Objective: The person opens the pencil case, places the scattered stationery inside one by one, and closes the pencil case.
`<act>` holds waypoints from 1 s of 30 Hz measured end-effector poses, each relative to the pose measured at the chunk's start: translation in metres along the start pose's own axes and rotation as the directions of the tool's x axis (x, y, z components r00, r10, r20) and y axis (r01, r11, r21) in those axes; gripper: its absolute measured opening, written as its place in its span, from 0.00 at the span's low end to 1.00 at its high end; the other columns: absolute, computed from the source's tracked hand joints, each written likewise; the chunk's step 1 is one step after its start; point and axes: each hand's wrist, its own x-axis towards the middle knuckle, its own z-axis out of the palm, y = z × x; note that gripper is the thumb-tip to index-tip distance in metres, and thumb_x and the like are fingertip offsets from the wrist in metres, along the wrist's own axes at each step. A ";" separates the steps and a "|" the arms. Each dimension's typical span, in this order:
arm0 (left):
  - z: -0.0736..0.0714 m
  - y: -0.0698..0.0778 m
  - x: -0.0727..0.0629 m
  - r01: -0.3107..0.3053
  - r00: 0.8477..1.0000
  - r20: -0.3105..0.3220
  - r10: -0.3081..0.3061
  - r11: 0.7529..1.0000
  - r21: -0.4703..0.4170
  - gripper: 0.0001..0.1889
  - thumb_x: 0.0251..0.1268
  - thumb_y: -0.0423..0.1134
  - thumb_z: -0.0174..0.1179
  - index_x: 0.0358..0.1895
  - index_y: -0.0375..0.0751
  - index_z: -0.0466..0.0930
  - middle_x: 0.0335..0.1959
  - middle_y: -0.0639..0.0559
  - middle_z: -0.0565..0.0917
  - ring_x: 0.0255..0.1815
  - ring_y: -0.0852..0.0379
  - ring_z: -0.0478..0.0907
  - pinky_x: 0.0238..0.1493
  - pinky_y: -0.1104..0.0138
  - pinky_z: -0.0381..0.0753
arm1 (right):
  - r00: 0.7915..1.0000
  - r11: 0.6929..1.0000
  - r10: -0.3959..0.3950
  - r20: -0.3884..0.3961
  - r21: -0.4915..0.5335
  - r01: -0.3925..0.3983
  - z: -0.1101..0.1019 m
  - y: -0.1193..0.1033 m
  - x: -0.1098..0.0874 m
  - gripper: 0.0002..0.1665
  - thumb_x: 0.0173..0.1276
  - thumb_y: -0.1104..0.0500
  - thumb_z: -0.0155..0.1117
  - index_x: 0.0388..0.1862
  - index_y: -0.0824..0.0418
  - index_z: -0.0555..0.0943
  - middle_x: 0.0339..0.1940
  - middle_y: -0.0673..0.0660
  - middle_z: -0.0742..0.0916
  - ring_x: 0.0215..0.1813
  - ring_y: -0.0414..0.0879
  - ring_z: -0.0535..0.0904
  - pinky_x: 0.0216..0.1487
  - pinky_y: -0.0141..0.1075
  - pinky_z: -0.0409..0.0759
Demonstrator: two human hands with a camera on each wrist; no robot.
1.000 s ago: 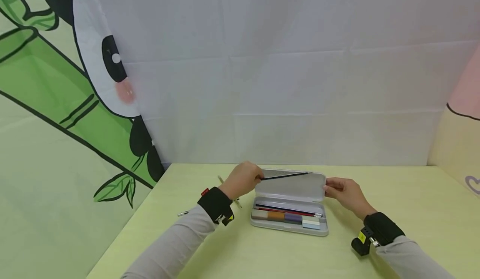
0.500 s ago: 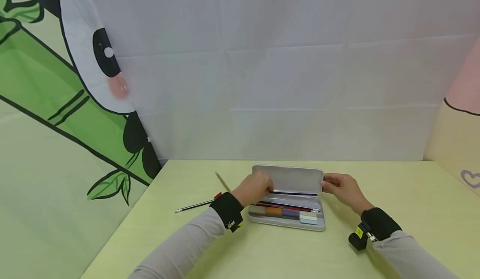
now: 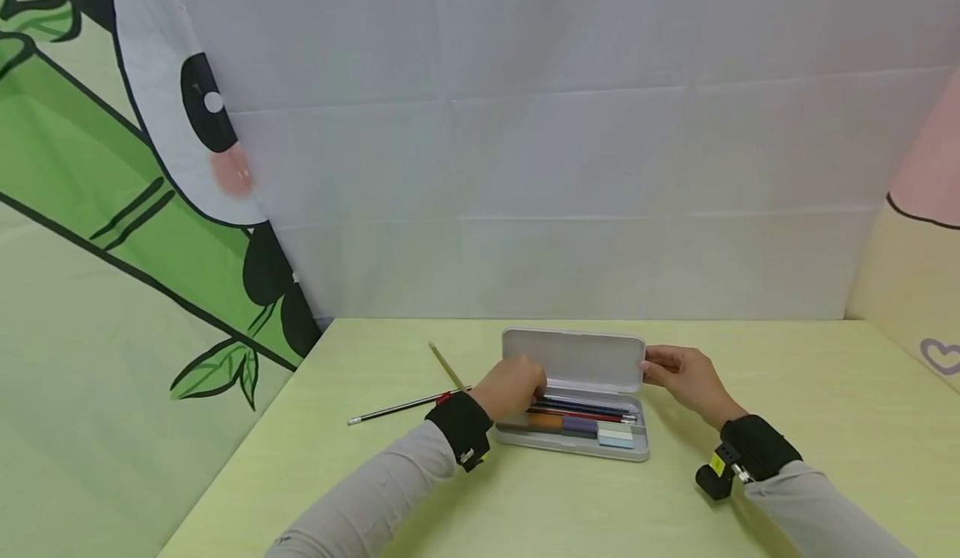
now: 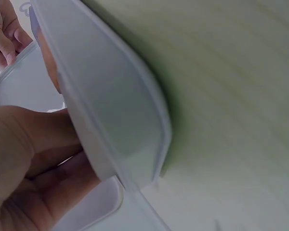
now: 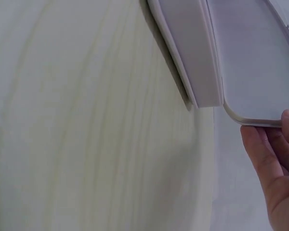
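Note:
An open white pencil case (image 3: 540, 441) stands on the table with its lid (image 3: 592, 358) raised at the back. Reaching into its left end, my left hand (image 3: 512, 387) pinches a dark pencil (image 3: 588, 405) lying lengthwise along the rear of the tray. The left wrist view has those fingers behind the case wall (image 4: 120, 106), hiding their tips. A red pencil (image 3: 581, 415) lies in front, then an orange-brown block (image 3: 544, 422), a purple block (image 3: 580, 426) and a white-and-blue eraser (image 3: 616, 435). My right hand (image 5: 279, 168) holds the lid's right edge between thumb and fingers.
Left of the case, a dark pencil with a white end (image 3: 386, 412) and a yellowish pencil (image 3: 446, 364) lie on the pale yellow table (image 3: 675, 491), partly behind my left hand. A white cloth backdrop (image 3: 570, 166) rises behind the table.
My left hand has moved right and down, bringing the dark pencil from in front of the lid into the tray. My right hand keeps its hold on the lid.

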 end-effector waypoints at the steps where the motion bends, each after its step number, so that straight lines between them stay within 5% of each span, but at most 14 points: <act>1: 0.000 0.000 0.000 0.002 1.000 -0.003 -0.003 1.000 -0.004 0.06 0.60 0.27 0.74 0.30 0.40 0.90 0.29 0.54 0.89 0.31 0.60 0.83 0.34 0.71 0.85 | 1.000 1.000 0.000 -0.001 0.001 0.000 0.000 0.000 0.000 0.21 0.79 0.70 0.62 0.63 0.85 0.76 0.56 0.78 0.86 0.53 0.65 0.89 0.52 0.45 0.91; 13: 0.000 0.000 -0.005 0.021 1.000 0.011 -0.020 0.997 -0.075 0.04 0.63 0.26 0.73 0.37 0.38 0.93 0.35 0.50 0.92 0.39 0.56 0.88 0.40 0.70 0.89 | 1.000 1.000 0.004 -0.003 0.014 -0.004 0.000 -0.001 -0.001 0.22 0.79 0.70 0.61 0.64 0.86 0.75 0.56 0.79 0.86 0.53 0.66 0.89 0.52 0.45 0.91; 20: -0.014 -0.005 -0.011 0.036 0.999 -0.013 -0.039 0.988 -0.150 0.07 0.65 0.23 0.68 0.39 0.36 0.93 0.39 0.48 0.92 0.42 0.53 0.89 0.46 0.66 0.90 | 1.000 1.000 0.011 -0.007 0.015 -0.011 0.000 -0.001 -0.002 0.22 0.79 0.70 0.61 0.64 0.86 0.74 0.56 0.79 0.86 0.53 0.67 0.89 0.52 0.46 0.91; 25: -0.029 -0.029 -0.021 0.030 0.995 -0.089 -0.053 0.970 -0.243 0.07 0.66 0.22 0.68 0.42 0.32 0.93 0.41 0.43 0.92 0.44 0.47 0.90 0.48 0.63 0.91 | 1.000 1.000 0.000 -0.020 0.008 0.000 -0.001 0.000 0.000 0.22 0.78 0.71 0.62 0.63 0.86 0.75 0.56 0.79 0.86 0.53 0.67 0.89 0.51 0.46 0.91; 30: -0.043 -0.068 -0.038 0.119 0.977 -0.125 -0.172 0.930 -0.349 0.09 0.67 0.21 0.67 0.46 0.29 0.91 0.44 0.38 0.91 0.45 0.43 0.90 0.48 0.61 0.91 | 1.000 1.000 -0.017 -0.012 0.015 0.017 -0.001 0.002 0.001 0.21 0.78 0.71 0.62 0.63 0.86 0.76 0.55 0.78 0.86 0.52 0.66 0.89 0.51 0.46 0.91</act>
